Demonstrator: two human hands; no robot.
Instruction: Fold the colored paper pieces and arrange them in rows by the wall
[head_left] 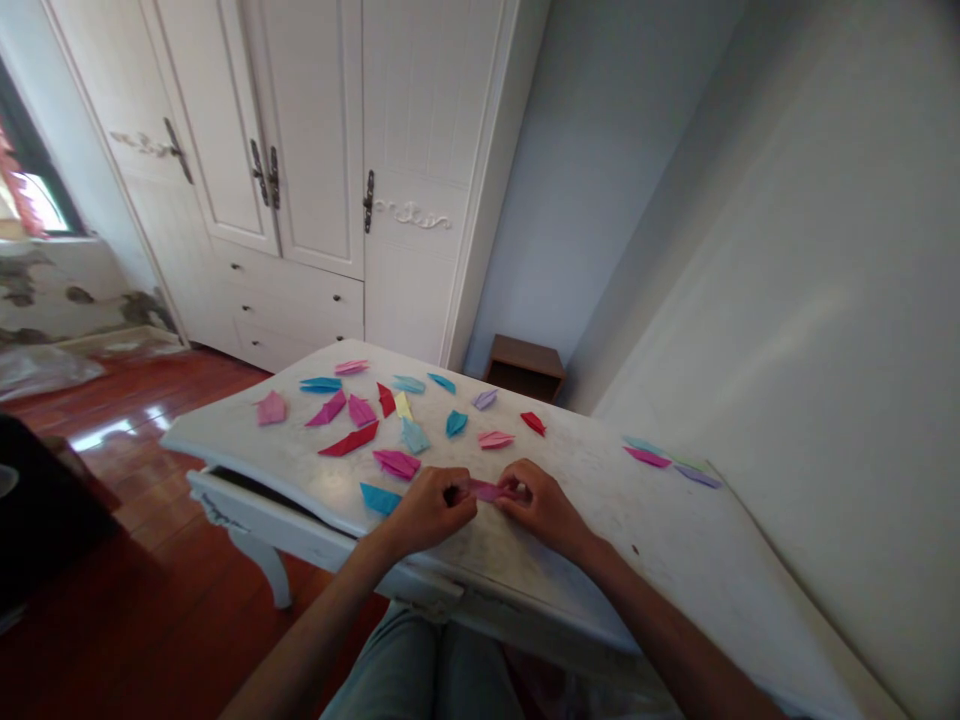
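Observation:
Between my two hands, just above the white table point(592, 545), is a pink folded paper point(486, 490). My left hand point(437, 508) pinches one end of it with thumb and forefinger. At the other end, my right hand point(538, 505) grips it the same way. Fingers cover both ends, so its full shape is hidden. Closest to my left hand lie a blue folded paper point(380, 498) and a magenta folded paper point(397, 463). A light pink folded paper point(496, 440) rests beyond my hands.
Several more coloured folded papers, such as a long red one point(349, 440), are scattered over the table's left half. A small group with a magenta one point(647, 457) lies by the right wall. A table drawer point(277, 520) stands partly open. Behind are a white wardrobe point(420, 120) and a brown box-like stand point(527, 355).

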